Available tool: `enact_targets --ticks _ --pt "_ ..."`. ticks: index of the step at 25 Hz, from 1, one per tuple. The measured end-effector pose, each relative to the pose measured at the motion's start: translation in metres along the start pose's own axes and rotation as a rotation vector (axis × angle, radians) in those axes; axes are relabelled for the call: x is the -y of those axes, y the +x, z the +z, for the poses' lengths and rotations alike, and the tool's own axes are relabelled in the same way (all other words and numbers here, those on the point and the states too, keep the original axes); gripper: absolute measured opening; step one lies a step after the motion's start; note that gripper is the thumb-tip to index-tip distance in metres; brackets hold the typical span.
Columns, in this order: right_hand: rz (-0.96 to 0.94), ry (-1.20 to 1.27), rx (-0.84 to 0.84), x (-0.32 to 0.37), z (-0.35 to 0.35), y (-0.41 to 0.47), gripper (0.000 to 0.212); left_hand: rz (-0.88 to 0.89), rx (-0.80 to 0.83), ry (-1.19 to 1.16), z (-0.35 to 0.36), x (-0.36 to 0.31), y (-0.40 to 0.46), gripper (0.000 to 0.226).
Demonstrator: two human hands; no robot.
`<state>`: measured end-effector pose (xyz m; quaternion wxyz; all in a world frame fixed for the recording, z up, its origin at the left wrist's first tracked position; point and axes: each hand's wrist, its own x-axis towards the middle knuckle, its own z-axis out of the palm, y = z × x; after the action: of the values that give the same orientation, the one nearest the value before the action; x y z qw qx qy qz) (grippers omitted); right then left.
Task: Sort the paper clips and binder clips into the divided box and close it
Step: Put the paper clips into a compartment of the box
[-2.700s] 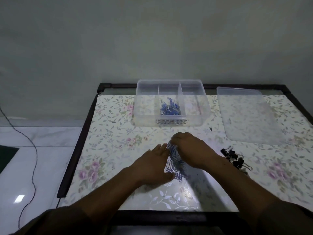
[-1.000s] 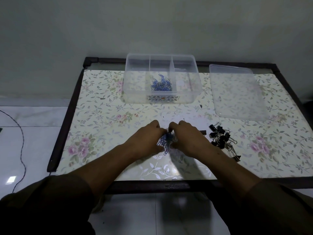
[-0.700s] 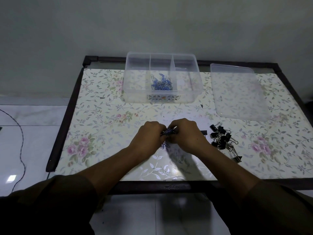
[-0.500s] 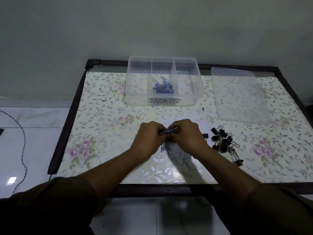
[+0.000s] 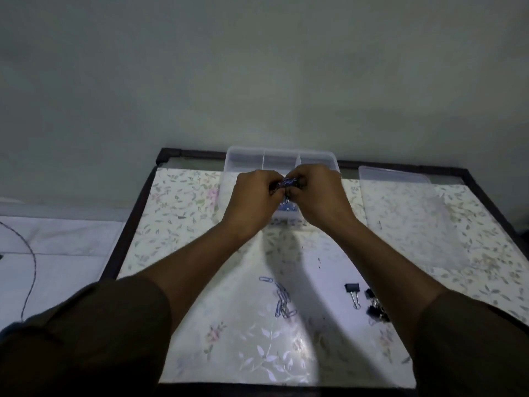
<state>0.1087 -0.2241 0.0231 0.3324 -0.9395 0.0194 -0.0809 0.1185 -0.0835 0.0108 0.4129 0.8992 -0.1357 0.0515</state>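
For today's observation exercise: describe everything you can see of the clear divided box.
The divided box looks like clear plastic, rectangular with rounded corners, split by upright dividers into three compartments. It stands open at the table's far edge; its lid lies flat apart, to the right. Blue paper clips sit in the middle compartment. Both hands hover in front, hiding much of it.

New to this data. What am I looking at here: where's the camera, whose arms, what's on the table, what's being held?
No machine here: a person wears one wide-angle camera on the head, looking forward and down. The left hand and right hand together pinch a bunch of blue paper clips over the clear divided box. Its lid lies off to the right. On the floral table, a few loose paper clips and black binder clips remain nearer the person.
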Motion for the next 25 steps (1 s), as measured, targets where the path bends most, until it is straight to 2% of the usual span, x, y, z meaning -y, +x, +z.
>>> enact_targets --ticks 4,5,7,9,12,14,16,18,20,23,25 --pt "-0.016 -0.166 0.097 -0.014 0.023 0.039 0.020 -0.009 0.175 0.216 0.009 0.017 0.041 0.012" --pt "-0.013 -0.199 0.146 -0.018 0.028 0.040 0.025 -0.025 0.228 0.259 0.012 0.019 0.043 0.018" --pt "-0.006 -0.250 0.177 -0.023 0.030 0.038 0.036 -0.058 0.299 0.316 0.015 0.020 0.043 0.045" --pt "-0.014 -0.256 0.091 -0.025 0.022 0.025 0.035 -0.020 0.280 0.327 0.010 0.018 0.032 0.055" --pt "-0.021 -0.203 -0.003 -0.022 0.004 -0.021 0.024 0.075 0.226 0.280 -0.005 0.020 -0.011 0.052" --pt "0.008 -0.237 0.185 -0.025 -0.001 -0.064 0.031 0.076 0.307 0.304 -0.009 0.030 -0.051 0.051" --pt "0.075 -0.344 0.508 -0.029 0.006 -0.104 0.056 0.013 0.465 0.398 -0.005 0.045 -0.082 0.057" --pt "0.092 -0.461 0.672 -0.035 0.020 -0.127 0.071 -0.027 0.557 0.466 0.003 0.056 -0.097 0.058" --pt "0.059 -0.487 0.654 -0.038 0.034 -0.135 0.062 0.004 0.581 0.468 0.013 0.056 -0.105 0.051" --pt "0.000 -0.436 0.533 -0.044 0.048 -0.132 0.030 0.059 0.598 0.432 0.028 0.050 -0.116 0.046" --pt "0.025 -0.355 0.476 -0.049 0.050 -0.125 0.016 0.052 0.614 0.358 0.033 0.047 -0.118 0.043"
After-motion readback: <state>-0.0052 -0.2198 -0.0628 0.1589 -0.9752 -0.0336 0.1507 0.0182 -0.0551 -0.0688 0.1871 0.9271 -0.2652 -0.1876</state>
